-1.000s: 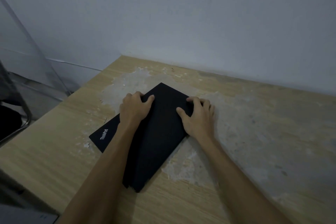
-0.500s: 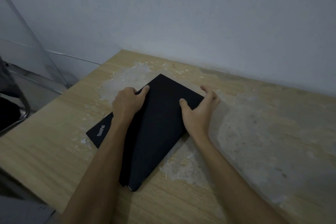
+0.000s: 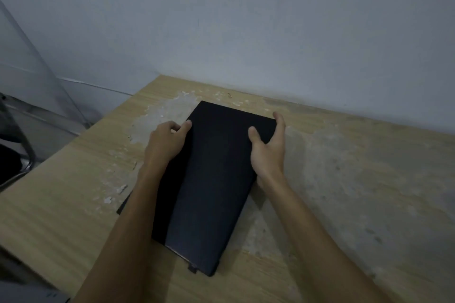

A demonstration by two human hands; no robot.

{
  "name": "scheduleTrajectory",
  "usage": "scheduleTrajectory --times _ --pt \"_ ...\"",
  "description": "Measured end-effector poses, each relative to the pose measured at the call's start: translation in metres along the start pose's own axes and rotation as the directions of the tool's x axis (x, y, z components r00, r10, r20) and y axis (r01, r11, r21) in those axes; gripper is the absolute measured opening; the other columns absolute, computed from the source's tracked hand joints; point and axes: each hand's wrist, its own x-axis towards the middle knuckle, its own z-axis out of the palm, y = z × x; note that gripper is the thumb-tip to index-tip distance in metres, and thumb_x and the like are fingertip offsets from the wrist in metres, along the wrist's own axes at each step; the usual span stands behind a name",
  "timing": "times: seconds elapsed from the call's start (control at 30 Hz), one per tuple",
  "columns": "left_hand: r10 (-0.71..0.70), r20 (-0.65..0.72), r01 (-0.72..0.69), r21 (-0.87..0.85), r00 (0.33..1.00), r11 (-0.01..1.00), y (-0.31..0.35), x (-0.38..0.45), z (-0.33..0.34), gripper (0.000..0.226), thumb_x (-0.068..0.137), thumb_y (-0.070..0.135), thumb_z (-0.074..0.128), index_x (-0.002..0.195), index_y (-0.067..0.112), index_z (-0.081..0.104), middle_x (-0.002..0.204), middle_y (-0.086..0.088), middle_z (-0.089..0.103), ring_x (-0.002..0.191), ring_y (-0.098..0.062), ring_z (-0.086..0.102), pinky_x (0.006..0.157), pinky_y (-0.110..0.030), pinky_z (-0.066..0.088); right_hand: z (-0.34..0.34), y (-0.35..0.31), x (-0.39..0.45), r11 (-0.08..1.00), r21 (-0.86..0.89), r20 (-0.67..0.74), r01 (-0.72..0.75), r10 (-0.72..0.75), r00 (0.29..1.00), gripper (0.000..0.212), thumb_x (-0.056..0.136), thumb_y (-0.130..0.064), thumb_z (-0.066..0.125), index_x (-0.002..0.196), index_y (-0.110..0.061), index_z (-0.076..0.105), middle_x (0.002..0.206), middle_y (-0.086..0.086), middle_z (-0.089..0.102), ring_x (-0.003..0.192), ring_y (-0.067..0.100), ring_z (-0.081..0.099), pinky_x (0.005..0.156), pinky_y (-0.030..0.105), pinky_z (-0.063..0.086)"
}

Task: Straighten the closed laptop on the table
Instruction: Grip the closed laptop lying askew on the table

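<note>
Head view: I see the laptop (image 3: 211,179) turned since a second ago, its long sides now nearer square to the wall (image 3: 246,19). Left hand (image 3: 165,142) and right hand (image 3: 267,147) clamp its opposite edges on the worktop (image 3: 357,192). Slight skew remains, I judge.
</note>
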Motion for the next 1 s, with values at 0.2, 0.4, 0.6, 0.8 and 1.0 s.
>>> scheduleTrajectory --times 0.2,0.4,0.6,0.8,1.0 --pt "0.05 0.188 -0.035 -0.08 0.981 0.996 0.028 -0.013 0.022 0.044 0.099 0.053 0.058 0.116 0.013 0.063 0.11 -0.003 0.065 0.091 -0.018 0.064 0.074 -0.036 0.05 -0.047 -0.008 0.039 0.998 0.054 0.045 -0.024 0.021 0.999 0.063 0.096 -0.023 0.066 0.15 -0.042 0.041 0.161 -0.006 0.039 0.143 0.02 0.047 0.111 0.048 0.048" --pt "0.083 0.336 0.055 -0.38 0.938 0.924 0.067 -0.028 0.054 0.044 0.098 0.042 0.067 0.13 0.014 0.055 0.122 -0.002 0.066 0.096 -0.01 0.067 0.068 -0.024 0.052 -0.101 -0.027 0.055 0.993 0.086 0.143 -0.078 0.066 0.987 0.061 0.1 -0.014 0.063 0.154 -0.034 0.042 0.163 -0.007 0.034 0.142 0.018 0.048 0.107 0.043 0.052" --pt "0.375 0.046 -0.369 -0.094 0.926 0.924 0.101 -0.024 0.082 0.045 0.095 0.043 0.066 0.136 0.025 0.057 0.128 -0.001 0.057 0.109 -0.016 0.059 0.092 -0.036 0.05 -0.123 -0.033 0.056 0.998 0.034 0.241 -0.061 0.051 0.969 0.059 0.101 -0.013 0.062 0.153 -0.032 0.045 0.165 -0.007 0.032 0.151 0.012 0.034 0.117 0.043 0.042" --pt "0.626 0.204 -0.652 0.094 0.752 0.752 0.148 -0.032 0.119 0.047 0.102 0.056 0.046 0.094 0.022 0.077 0.094 0.0 0.077 0.09 -0.023 0.07 0.071 -0.037 0.05 -0.123 -0.032 0.054 0.996 0.044 0.271 -0.081 0.066 0.96 0.058 0.101 -0.012 0.062 0.154 -0.03 0.045 0.15 0.001 0.055 0.132 0.019 0.059 0.108 0.04 0.051" --pt "0.538 0.353 -0.619 0.176 0.766 0.766 0.161 -0.021 0.122 0.071 0.097 0.074 0.032 0.072 0.021 0.072 0.07 0.003 0.068 0.073 -0.022 0.065 0.06 -0.034 0.04 -0.123 -0.029 0.054 0.993 0.048 0.325 -0.111 0.089 0.941 0.06 0.103 -0.012 0.059 0.156 -0.03 0.04 0.157 -0.002 0.048 0.137 0.015 0.054 0.102 0.027 0.053"
